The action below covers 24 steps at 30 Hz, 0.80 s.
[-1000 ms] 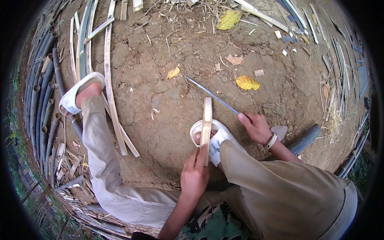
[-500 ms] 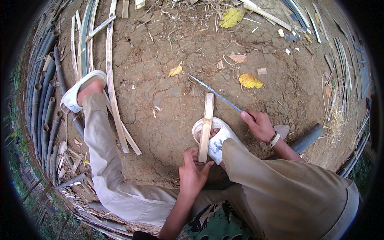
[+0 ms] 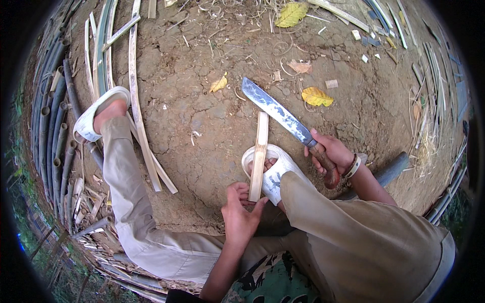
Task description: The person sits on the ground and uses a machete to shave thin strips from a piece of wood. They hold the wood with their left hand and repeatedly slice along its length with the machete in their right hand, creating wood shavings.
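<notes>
My left hand (image 3: 241, 212) grips the near end of a short split bamboo piece (image 3: 259, 156), fingers curled at its left side and thumb at its lower end. The piece points away from me, lying across my right foot in a white sandal (image 3: 275, 171). My right hand (image 3: 331, 155) is closed round the wooden handle of a machete (image 3: 278, 112). The broad, patchy grey blade points up and left, its flat side showing. Its middle passes close to the far end of the bamboo piece; whether they touch I cannot tell.
Dark bamboo poles (image 3: 52, 136) are stacked along the left. Long split strips (image 3: 135, 86) lie beside my left sandal (image 3: 102, 113). A dark pole (image 3: 386, 171) lies by my right forearm. Yellow leaves (image 3: 317, 96) and offcuts dot the dirt; thin strips (image 3: 434, 91) pile at the right.
The machete has turned from edge-on to showing its broad flat side, and its tip has risen slightly. My right wrist has rolled with it. My left hand still holds the bamboo piece.
</notes>
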Available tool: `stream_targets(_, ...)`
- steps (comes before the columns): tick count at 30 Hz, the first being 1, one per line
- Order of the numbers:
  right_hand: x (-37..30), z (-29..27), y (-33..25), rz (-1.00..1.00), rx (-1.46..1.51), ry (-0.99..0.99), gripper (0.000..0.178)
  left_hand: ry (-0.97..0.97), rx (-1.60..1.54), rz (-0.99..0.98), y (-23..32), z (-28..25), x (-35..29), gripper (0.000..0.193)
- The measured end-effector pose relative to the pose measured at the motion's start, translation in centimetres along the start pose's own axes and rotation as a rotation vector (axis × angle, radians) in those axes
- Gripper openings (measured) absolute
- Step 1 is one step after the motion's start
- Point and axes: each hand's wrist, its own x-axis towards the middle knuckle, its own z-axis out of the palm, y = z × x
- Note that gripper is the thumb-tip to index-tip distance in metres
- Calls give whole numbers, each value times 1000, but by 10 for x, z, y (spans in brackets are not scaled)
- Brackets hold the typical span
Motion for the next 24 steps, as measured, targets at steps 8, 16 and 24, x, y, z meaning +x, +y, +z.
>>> stream_targets(8,-7,2,1,-86,-70,44,41,-46,-155,-125,-2,1,11,43)
stream_targets(16,-29,54,-7,-354,-193,18,49,-128,-932,-435,23,11,32,22)
stream_targets(24,-17,66,-19,-585,-191,40,45,-76,-933,-270,49,19,50,23)
